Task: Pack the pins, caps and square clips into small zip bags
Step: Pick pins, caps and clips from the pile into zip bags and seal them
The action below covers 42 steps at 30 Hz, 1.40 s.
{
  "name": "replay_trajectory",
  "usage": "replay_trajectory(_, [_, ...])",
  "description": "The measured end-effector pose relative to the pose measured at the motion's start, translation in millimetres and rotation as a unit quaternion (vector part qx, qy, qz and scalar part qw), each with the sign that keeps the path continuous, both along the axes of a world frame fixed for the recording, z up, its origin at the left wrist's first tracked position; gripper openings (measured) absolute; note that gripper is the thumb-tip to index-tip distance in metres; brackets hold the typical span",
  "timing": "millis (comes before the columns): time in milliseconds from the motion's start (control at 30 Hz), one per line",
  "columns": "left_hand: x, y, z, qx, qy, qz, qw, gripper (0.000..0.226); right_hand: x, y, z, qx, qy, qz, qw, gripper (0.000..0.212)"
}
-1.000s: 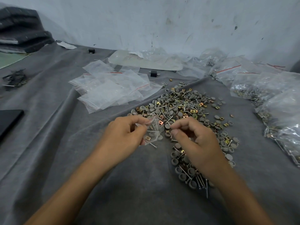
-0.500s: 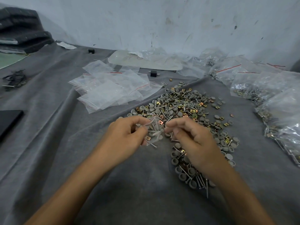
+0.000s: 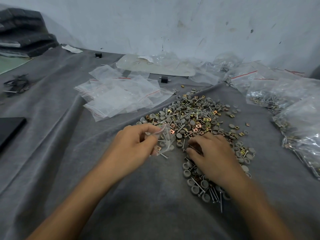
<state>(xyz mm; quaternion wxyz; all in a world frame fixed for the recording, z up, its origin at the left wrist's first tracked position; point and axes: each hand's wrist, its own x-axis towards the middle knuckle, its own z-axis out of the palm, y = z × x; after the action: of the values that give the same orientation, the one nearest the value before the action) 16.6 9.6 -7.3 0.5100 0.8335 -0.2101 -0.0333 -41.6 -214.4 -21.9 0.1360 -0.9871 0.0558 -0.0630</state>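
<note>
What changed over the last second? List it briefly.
The right hand drew back from the mouth of the zip bag, down onto the parts pile. The left hand still pinches the zip bag; the empty bags lie unmoved.

Wrinkled grey cloth covers the bench [image 3: 52, 153]. At its centre lies a loose heap [image 3: 195, 116] of metal pins, grey caps and brass-coloured square clips. Empty zip bags [image 3: 117, 99] overlap in a pile to the heap's left, and filled bags [image 3: 297, 118] line the right edge. 1 black block [image 3: 164, 79] sits just before a pale flat board [image 3: 155, 66] by the wall, a 2nd block [image 3: 98, 55] farther left. A dark slab [image 3: 10, 129] lies at the left edge, a dark tangle [image 3: 17, 83] beyond it, and stacked dark material [image 3: 24, 35] in the far corner.
</note>
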Motion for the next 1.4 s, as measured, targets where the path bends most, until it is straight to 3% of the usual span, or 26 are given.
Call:
replay_trajectory(100, [0,1,1,0.001,-0.003,0.001,1.000,0.023,0,4,1,-0.033,0.018,-0.026,0.999,0.026])
replay_trajectory(333, [0,2,0,0.021,-0.009,0.002,1.000,0.019,-4,12,1,0.004,0.014,0.024,1.000,0.009])
replay_trajectory(1000, [0,0,2,0.028,-0.001,0.003,1.000,0.022,-11,13,5,-0.036,0.062,0.104,0.992,0.018])
replay_trajectory(1233, [-1,0,4,0.026,0.000,0.001,1.000,0.022,-9,10,5,0.091,0.016,0.082,0.992,0.009])
replay_trajectory(1400, [-1,1,5,0.019,0.001,0.002,1.000,0.023,-8,7,3,0.125,-0.034,0.069,0.989,0.010])
